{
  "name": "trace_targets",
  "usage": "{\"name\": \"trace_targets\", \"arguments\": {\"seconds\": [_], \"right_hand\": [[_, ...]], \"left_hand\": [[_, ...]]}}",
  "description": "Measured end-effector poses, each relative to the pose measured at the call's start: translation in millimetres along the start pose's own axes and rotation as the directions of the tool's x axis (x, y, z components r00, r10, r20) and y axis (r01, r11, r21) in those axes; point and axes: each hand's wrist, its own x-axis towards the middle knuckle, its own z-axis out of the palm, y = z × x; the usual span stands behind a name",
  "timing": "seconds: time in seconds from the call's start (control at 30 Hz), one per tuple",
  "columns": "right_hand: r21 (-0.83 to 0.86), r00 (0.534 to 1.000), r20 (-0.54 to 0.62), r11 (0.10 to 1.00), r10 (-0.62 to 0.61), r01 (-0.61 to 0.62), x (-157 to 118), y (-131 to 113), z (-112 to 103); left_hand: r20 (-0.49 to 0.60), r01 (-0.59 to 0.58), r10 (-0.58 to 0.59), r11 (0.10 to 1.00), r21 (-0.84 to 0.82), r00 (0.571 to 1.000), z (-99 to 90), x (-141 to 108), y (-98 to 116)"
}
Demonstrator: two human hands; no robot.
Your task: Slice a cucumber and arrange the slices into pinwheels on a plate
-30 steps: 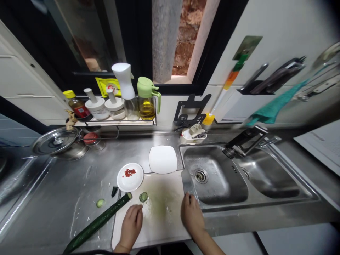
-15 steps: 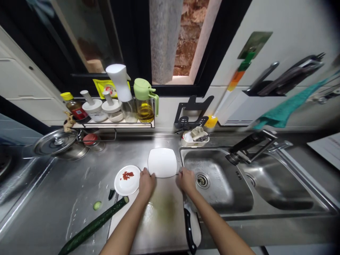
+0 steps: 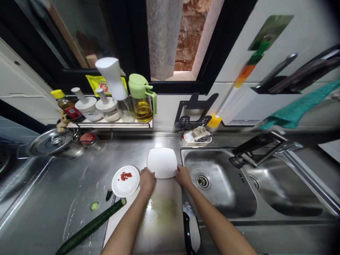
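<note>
A white square plate with rounded corners (image 3: pixel 162 163) lies flat at the far end of a cutting board (image 3: pixel 159 212). My left hand (image 3: pixel 147 180) is closed on the plate's near left corner, and my right hand (image 3: pixel 183 175) grips its near right corner. Just left of my left hand, a round white plate (image 3: pixel 125 191) carries small chopped red pieces (image 3: pixel 125 176). A long cucumber (image 3: pixel 91 226) rests slantwise over the board's left edge. Beside it are a dark cut end (image 3: pixel 108 194) and a pale slice (image 3: pixel 94 206). A knife with a black handle (image 3: pixel 187 230) lies along the board's right edge.
A double steel sink (image 3: pixel 220 209) with a black tap (image 3: pixel 252 148) is on the right. Behind the counter, a rack (image 3: pixel 119 124) bears seasoning jars and an oil jug (image 3: pixel 142 101). A lidded pot (image 3: pixel 58 141) stands at the left, and a scrubber holder (image 3: pixel 196 141) behind the sink.
My right hand has shifted slightly up along the square plate's right corner, and my left hand stays at its corner. The camera view has moved a little closer.
</note>
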Motion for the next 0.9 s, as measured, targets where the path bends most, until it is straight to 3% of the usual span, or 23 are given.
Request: {"name": "trace_targets", "arguments": {"seconds": [0.2, 0.33, 0.53, 0.67, 0.9], "right_hand": [[0.049, 1.0, -0.022, 0.999, 0.012, -0.011, -1, 1, -8], [0.066, 0.999, -0.044, 0.998, 0.013, -0.01, -17, 5, -10], [0.054, 0.997, -0.068, 0.998, -0.023, 0.027, -71, 6, -7], [-0.016, 1.0, -0.022, 1.0, -0.01, 0.009, -105, 9, 6], [-0.104, 1.0, 0.018, 0.994, 0.023, -0.021, -138, 12, 25]], "left_hand": [[-0.004, -0.013, 0.013, 1.0, -0.019, 1.0, -8.4, -8, 5], [-0.009, -0.028, 0.028, 0.998, -0.059, 1.0, -16.2, -24, 1], [0.047, -0.057, 0.062, 0.993, -0.099, 0.997, -18.1, -66, -23], [0.078, -0.054, 0.067, 0.987, -0.151, 0.995, -14.1, -94, -45], [0.091, -0.07, 0.088, 0.98, -0.184, 0.992, -0.2, -121, -70]]}}
